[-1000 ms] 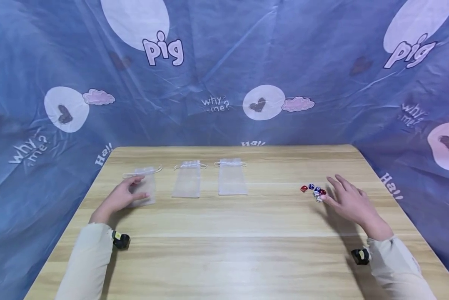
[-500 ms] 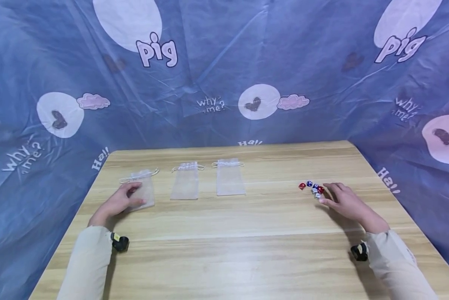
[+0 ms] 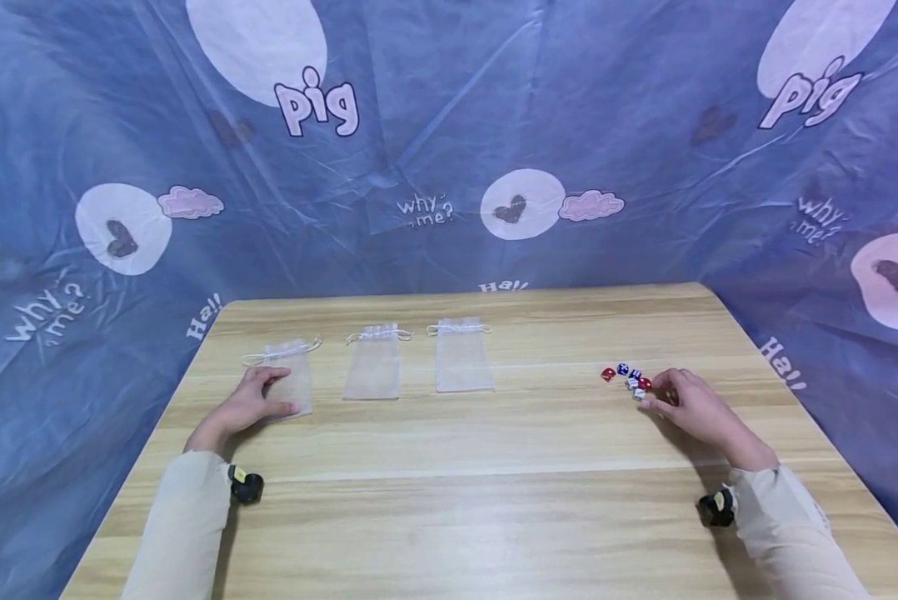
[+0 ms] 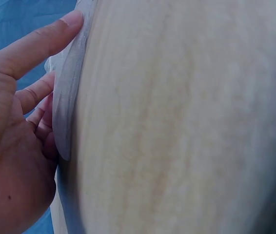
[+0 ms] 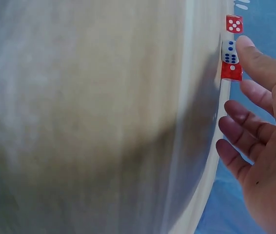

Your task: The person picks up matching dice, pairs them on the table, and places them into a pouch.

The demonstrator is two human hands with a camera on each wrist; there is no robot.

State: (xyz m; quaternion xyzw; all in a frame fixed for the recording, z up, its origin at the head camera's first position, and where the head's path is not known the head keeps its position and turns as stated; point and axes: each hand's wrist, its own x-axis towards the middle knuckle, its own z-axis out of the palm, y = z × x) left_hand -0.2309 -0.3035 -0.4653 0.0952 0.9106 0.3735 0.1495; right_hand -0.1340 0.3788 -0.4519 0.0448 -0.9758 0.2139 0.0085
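Note:
On the left of the table, my left hand (image 3: 245, 403) rests at the near left part of a sheer white drawstring pouch (image 3: 297, 388). In the left wrist view, the thumb (image 4: 45, 46) lies straight against the pouch's edge, the other fingers loosely bent beside it. At the right, my right hand (image 3: 702, 408) is beside a small cluster of dice, with its thumb tip right at a white die (image 3: 639, 394). Red (image 3: 608, 374) and blue (image 3: 623, 368) dice lie close by. In the right wrist view, the fingers (image 5: 235, 158) are spread and loosely bent, holding nothing.
Two more sheer drawstring pouches, one (image 3: 372, 367) left of centre and another (image 3: 464, 362) nearer the middle, lie flat in a row with the first. The pale wooden table (image 3: 449, 450) ends at a blue printed cloth (image 3: 389, 250) behind and at the sides.
My right hand has come down toward the dice, its fingers drawing closer together. My left hand has lowered slightly onto the pouch. The head view has shifted a little.

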